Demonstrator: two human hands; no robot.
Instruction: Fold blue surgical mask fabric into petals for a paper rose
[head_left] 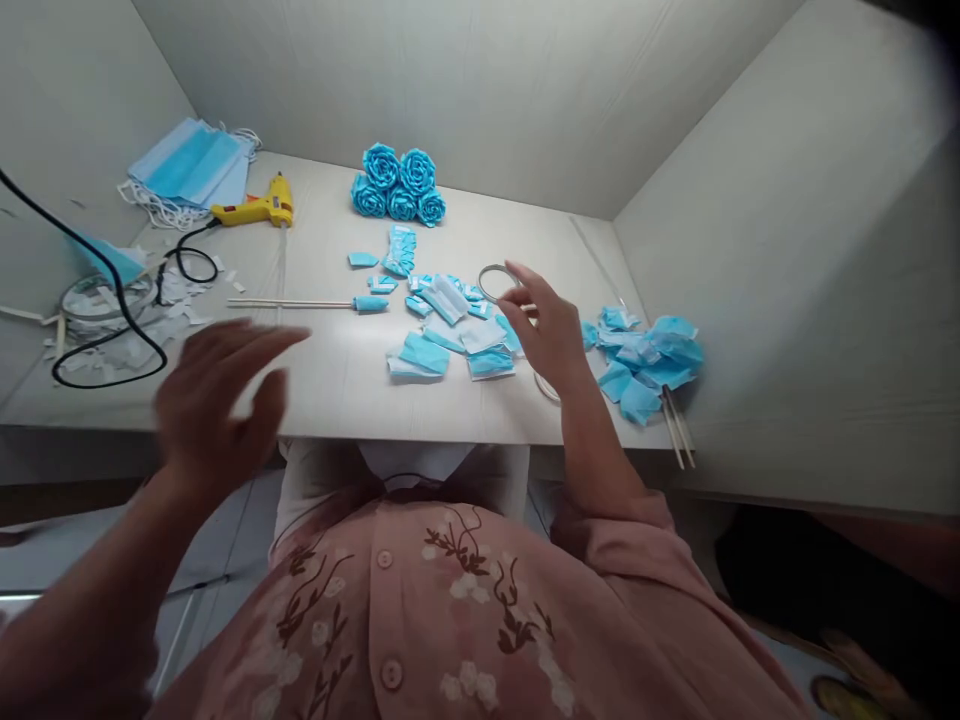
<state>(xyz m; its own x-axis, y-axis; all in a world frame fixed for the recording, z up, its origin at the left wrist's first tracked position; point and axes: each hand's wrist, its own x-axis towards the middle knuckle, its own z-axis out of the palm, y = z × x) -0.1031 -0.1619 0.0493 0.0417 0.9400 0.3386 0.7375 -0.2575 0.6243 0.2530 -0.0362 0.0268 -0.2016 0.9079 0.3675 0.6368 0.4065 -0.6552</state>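
Observation:
My right hand [551, 330] is over the middle of the table, thumb and fingers curled at the edge of a thin grey ring [480, 283] that looks like a narrow tape roll. To the left, my left hand [225, 400] hovers near the front edge, fingers stretched and apart, slightly blurred, with nothing in it. Cut blue-and-white mask pieces [424, 355] lie loosely below the ring. Beyond my left fingertips are thin pale sticks [292, 303], with a rolled blue piece [370, 304] at their right end. A second ring [546, 388] is partly hidden by my right wrist.
Several blue fabric roses [401, 185] are stacked at the back. A yellow glue gun [259, 207] lies near blue face masks [191, 165]; its black cord [112, 270] loops across white scraps [176, 295]. Blue scraps [645, 350] and more sticks [678, 428] are at right.

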